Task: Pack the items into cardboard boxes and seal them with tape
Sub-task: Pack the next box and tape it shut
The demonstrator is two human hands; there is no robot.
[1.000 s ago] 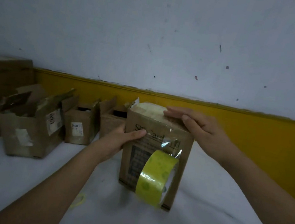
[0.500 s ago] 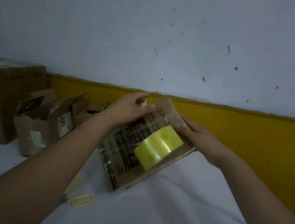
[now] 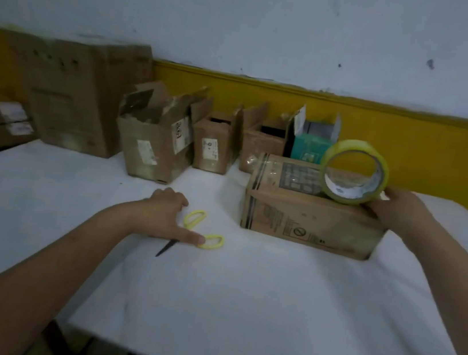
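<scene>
Pale bluish-white wall (image 3: 248, 23) is seen behind, with a painted yellow band (image 3: 427, 144) along its foot. Below it a white-covered bench (image 3: 237, 313) is spread across the view. At its back left a large closed brown cardboard box (image 3: 87, 96) is stood against the wall, and a row of smaller open brown cardboard boxes (image 3: 156, 142) is lined up beside it. A teal carton (image 3: 309, 148) with raised flaps is placed at the right end of that row.

Just in front of the teal carton, a printed brown cardboard box (image 3: 308, 215) is laid on its long side on the bench. A roll of yellow-tinted clear tape (image 3: 354, 171) is stood on edge on its top face. The right hand (image 3: 396, 209) is set against the box's right upper end beside the roll. Its fingers are hidden, so a grip cannot be judged. The left hand (image 3: 167, 216) is spread over yellow-handled scissors (image 3: 204, 230) lying on the bench, the thumb touching one loop, with nothing clasped.

Half a second earlier the printed box was held tilted in both hands above the bench. It has since been set down, and the left hand has been moved to the scissors.
</scene>
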